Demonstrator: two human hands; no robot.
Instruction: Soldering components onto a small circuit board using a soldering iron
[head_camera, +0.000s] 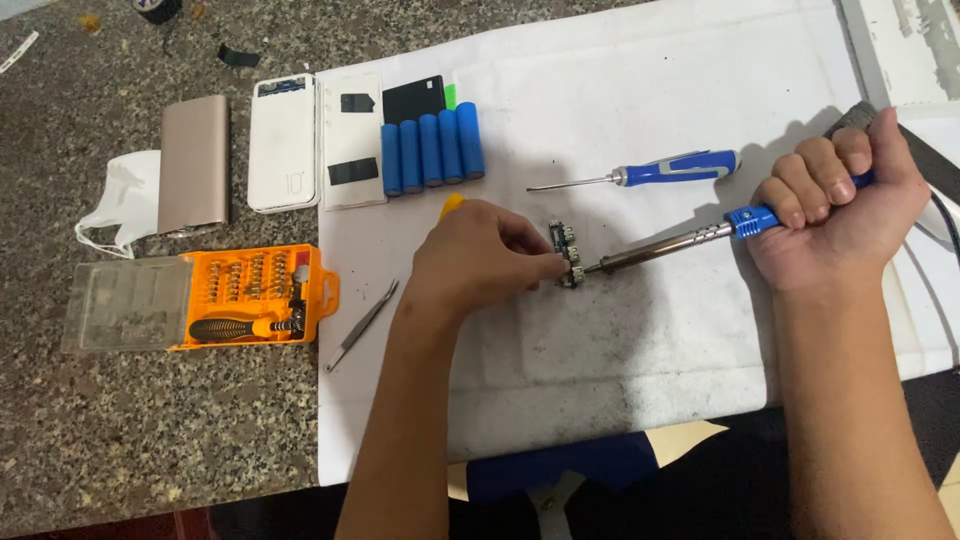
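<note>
Soldering is under way on a small circuit board (567, 254) lying near the middle of the white sheet (620, 90) that covers the worktop's right part. The left hand (478, 258) pinches the board's left side, fingers narrow. The right hand (838, 205) is fisted around the blue handle of a soldering iron (668, 245), whose long axis runs roughly left-right, tip pointing left and touching the board. The next move seems to need a steady tip on the joint.
</note>
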